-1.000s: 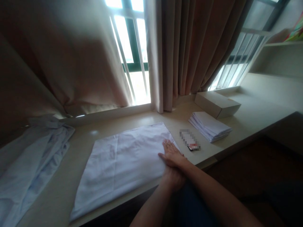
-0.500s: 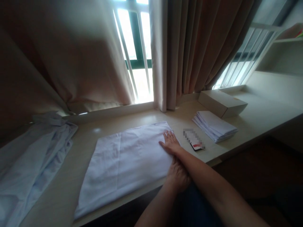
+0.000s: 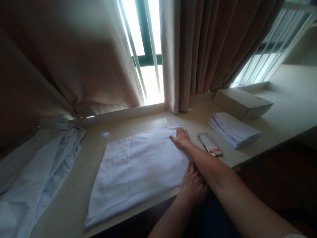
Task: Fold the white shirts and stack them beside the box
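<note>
A folded white cloth [image 3: 141,162] lies flat on the pale counter, with crease lines across it. My right hand [image 3: 181,137] rests palm down on its far right corner, fingers stretched out and thumb apart. Nearer to me, my left hand [image 3: 194,185] lies at the cloth's right edge by the front of the counter. Its thumb points forward onto the cloth, and its other fingers are partly covered by my crossing right forearm. Just right of my right hand is a flat phone-like object [image 3: 210,144], blurred out in part.
A stack of folded white cloths [image 3: 234,129] sits to the right, before a closed pale box [image 3: 244,100]. Crumpled white fabric [image 3: 47,158] covers the counter's left end. Curtains [image 3: 195,49] hang along the barred window behind the counter [image 3: 74,178].
The view has turned, so everything sits further right in the picture. My right hand has slid slightly towards the cloth's far corner. My left thumb shows more clearly.
</note>
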A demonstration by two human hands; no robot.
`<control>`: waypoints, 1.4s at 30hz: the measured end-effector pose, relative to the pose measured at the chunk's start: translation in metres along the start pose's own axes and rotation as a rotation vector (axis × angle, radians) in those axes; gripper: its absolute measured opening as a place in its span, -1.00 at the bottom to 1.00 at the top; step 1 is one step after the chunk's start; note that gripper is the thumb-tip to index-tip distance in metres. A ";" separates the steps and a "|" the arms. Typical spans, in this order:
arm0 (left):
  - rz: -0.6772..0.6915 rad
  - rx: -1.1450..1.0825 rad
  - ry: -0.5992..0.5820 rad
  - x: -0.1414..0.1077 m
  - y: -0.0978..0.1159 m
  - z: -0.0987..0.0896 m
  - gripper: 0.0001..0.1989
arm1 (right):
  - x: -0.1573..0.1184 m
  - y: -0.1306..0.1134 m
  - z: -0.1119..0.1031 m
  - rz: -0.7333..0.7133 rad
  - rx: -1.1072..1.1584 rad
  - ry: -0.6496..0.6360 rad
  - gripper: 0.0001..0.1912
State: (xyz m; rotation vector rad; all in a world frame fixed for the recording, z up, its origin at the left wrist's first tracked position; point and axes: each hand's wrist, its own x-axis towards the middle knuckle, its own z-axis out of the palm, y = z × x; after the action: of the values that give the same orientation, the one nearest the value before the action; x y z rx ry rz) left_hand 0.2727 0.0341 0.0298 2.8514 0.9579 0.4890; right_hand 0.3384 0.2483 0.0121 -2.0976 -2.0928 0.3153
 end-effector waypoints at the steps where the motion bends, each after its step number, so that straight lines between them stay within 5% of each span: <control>1: 0.000 -0.001 -0.003 0.000 0.000 0.000 -0.37 | 0.005 0.000 0.000 0.008 0.000 0.002 -0.04; 11: 0.006 0.025 -0.026 -0.003 -0.002 -0.004 -0.33 | 0.044 -0.002 0.001 0.041 0.002 0.043 -0.05; 15: -0.005 0.040 -0.005 -0.002 -0.001 -0.006 -0.31 | 0.036 -0.009 -0.005 0.041 -0.002 0.038 -0.11; 22: -0.005 0.004 0.047 -0.005 0.005 -0.012 -0.40 | -0.071 -0.042 -0.011 -0.213 0.033 0.193 -0.23; 27: 0.068 -0.134 0.141 -0.047 -0.012 -0.030 -0.60 | -0.147 -0.022 -0.021 -0.154 0.122 0.251 -0.24; 30: -0.193 -0.108 0.260 -0.086 -0.060 -0.064 -0.71 | -0.171 -0.003 -0.017 -0.120 0.104 0.290 -0.26; 33: -0.653 0.036 0.360 -0.131 -0.135 -0.109 -0.67 | -0.184 0.003 -0.004 -0.133 0.058 0.260 -0.30; 36: -1.079 0.220 0.316 -0.175 -0.204 -0.145 -0.54 | -0.190 0.000 0.006 -0.134 0.042 0.211 -0.34; 39: -1.406 0.156 0.181 -0.209 -0.246 -0.160 -0.44 | -0.192 -0.004 0.008 -0.118 0.044 0.196 -0.36; 42: -1.521 -0.051 0.117 -0.229 -0.266 -0.157 -0.48 | -0.192 -0.005 0.006 -0.116 0.033 0.209 -0.38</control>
State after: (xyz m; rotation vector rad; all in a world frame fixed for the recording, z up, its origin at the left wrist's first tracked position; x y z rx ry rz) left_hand -0.1027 0.1064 0.0664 1.2922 2.4988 0.4034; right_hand 0.3321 0.0566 0.0147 -1.8908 -2.0595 0.1090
